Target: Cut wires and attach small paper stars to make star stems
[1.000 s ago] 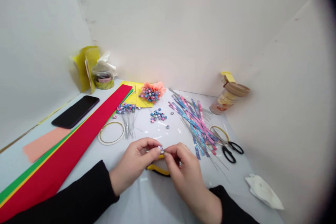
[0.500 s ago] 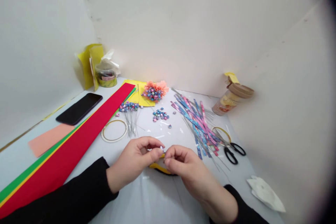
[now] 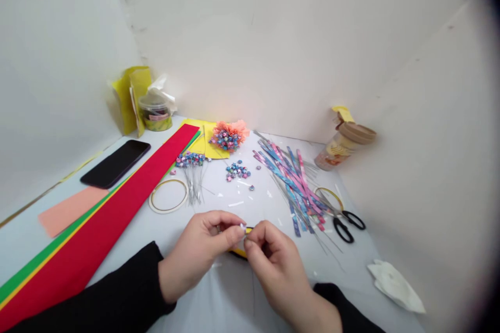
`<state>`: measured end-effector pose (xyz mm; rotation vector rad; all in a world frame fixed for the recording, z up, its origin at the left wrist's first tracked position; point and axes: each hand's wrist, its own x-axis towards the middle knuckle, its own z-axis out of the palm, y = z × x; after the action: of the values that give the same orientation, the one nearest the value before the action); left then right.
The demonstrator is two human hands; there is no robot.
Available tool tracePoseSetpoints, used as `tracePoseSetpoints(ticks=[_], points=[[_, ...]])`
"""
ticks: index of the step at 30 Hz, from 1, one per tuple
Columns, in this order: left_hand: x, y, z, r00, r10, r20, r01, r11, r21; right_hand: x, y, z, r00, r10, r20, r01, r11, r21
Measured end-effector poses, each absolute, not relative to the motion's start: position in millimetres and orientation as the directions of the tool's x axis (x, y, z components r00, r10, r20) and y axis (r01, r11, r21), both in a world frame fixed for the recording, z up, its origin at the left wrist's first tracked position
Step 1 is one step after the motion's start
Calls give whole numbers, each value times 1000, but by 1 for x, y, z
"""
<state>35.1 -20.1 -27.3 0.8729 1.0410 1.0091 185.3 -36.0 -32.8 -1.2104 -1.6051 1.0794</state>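
Pale lilac and white, a small folded piece [image 3: 242, 228] sits gripped between the fingers of the left hand [image 3: 200, 250], above the table [image 3: 211, 307]; too small to tell which way it points. The right hand [image 3: 276, 264] pinches a thin dark wire [image 3: 253, 291], its long axis running toward the wearer.

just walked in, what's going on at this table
A person's left hand pinches a small pale piece; the right hand is curled close beside it, though what it grips is too small to tell. Beyond them lie loose folded paper stars, with patterned paper strips and black-handled scissors to the right.
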Motion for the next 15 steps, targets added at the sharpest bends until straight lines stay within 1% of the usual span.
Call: tracePoseSetpoints(ticks=[2,6,11,15], points=[[35,-20,-28,187,945,-268,-237,308,921,185,-36,-33,-188,976,114,250,159,-955],[34,-20,-29,209,938,-276,-253,325,911,185,-35,-34,-187,980,71,179,105,-978],[36,-21,-26,240,925,-294,-208,345,915,184,-33,-35,-190,982,16,125,41,-991],[35,-19,-27,166,945,-281,-201,311,929,183,-30,-36,-205,978,-32,40,-24,-999]])
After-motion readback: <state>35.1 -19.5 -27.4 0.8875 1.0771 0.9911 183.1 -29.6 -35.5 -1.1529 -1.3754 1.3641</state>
